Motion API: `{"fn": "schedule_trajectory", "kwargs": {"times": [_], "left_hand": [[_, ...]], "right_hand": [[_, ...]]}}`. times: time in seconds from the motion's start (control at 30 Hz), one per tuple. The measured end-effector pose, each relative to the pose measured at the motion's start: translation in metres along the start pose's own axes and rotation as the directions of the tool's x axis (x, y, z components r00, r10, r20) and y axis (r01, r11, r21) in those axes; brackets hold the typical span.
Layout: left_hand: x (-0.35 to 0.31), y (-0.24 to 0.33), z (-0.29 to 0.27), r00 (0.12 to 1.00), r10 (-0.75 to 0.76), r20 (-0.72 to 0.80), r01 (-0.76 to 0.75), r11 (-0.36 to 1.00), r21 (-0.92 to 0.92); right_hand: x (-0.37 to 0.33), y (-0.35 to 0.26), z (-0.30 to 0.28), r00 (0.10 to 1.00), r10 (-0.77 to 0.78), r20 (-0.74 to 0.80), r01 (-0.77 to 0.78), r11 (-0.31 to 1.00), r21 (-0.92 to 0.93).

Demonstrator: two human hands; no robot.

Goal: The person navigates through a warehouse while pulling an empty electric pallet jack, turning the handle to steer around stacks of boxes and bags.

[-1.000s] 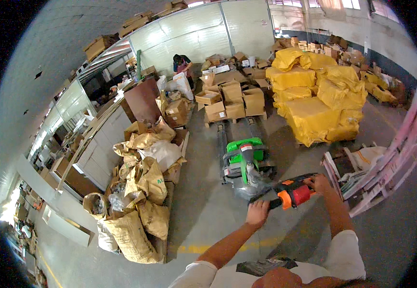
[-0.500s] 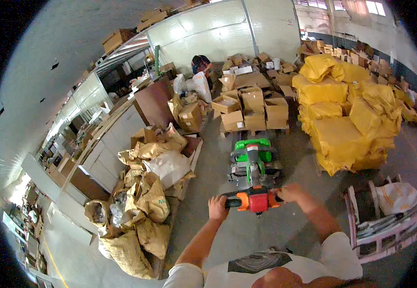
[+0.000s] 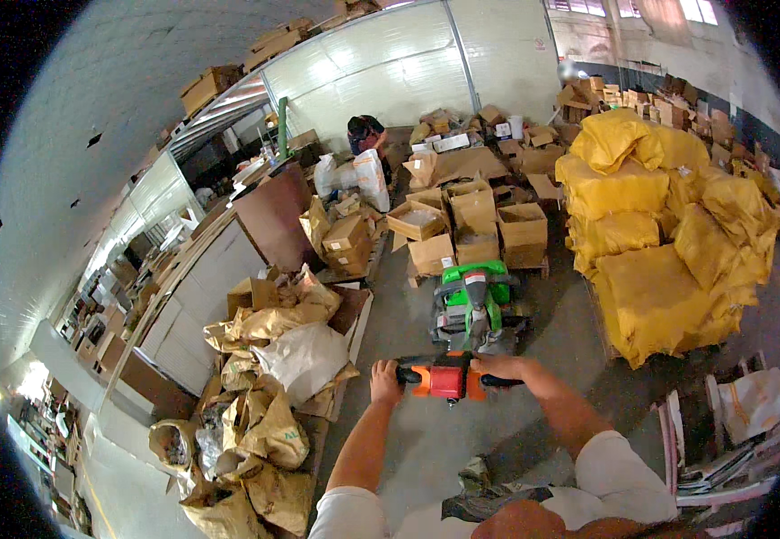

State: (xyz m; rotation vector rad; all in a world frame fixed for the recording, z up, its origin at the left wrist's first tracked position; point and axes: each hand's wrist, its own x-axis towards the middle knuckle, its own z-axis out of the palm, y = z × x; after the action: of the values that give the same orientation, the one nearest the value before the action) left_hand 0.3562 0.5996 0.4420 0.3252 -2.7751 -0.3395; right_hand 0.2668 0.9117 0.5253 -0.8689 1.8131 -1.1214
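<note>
In front of me stands a green and black pallet truck (image 3: 478,301) with a red and orange control handle (image 3: 446,382). My left hand (image 3: 386,382) is closed round the black grip at the handle's left end. On the other side, my right hand (image 3: 500,366) lies over the orange side of the handle, its fingers pointing inward. The black right grip shows bare below that hand; whether its fingers are curled round anything is too blurred to tell. Just beyond the truck, open cardboard boxes (image 3: 522,235) stand on a pallet. The truck's forks are hidden.
A tall stack of yellow-wrapped bundles (image 3: 655,278) stands on the right. Full tan sacks (image 3: 268,431) lie on a pallet along the left. At the lower right is a wooden rack (image 3: 677,440) with a white sack on it. A person (image 3: 367,135) bends among boxes at the back.
The truck and I have moved forward, closer to the boxes. My right hand has shifted inward from the right grip's outer end. The yellow stack appears nearer.
</note>
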Motion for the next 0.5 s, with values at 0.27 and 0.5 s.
{"fn": "schedule_trajectory", "kwargs": {"times": [0.27, 0.5], "left_hand": [[0.028, -0.002, 0.012, 0.984, 0.179, 0.020, -0.180, 0.981, 0.072], [0.039, 0.011, 0.010, 0.969, 0.237, -0.067, -0.240, 0.970, -0.040]], "right_hand": [[0.011, 0.005, -0.031, 0.979, 0.051, -0.196, -0.118, 0.928, -0.353], [0.044, 0.068, -0.052, 0.961, -0.148, -0.235, 0.077, 0.955, -0.285]]}}
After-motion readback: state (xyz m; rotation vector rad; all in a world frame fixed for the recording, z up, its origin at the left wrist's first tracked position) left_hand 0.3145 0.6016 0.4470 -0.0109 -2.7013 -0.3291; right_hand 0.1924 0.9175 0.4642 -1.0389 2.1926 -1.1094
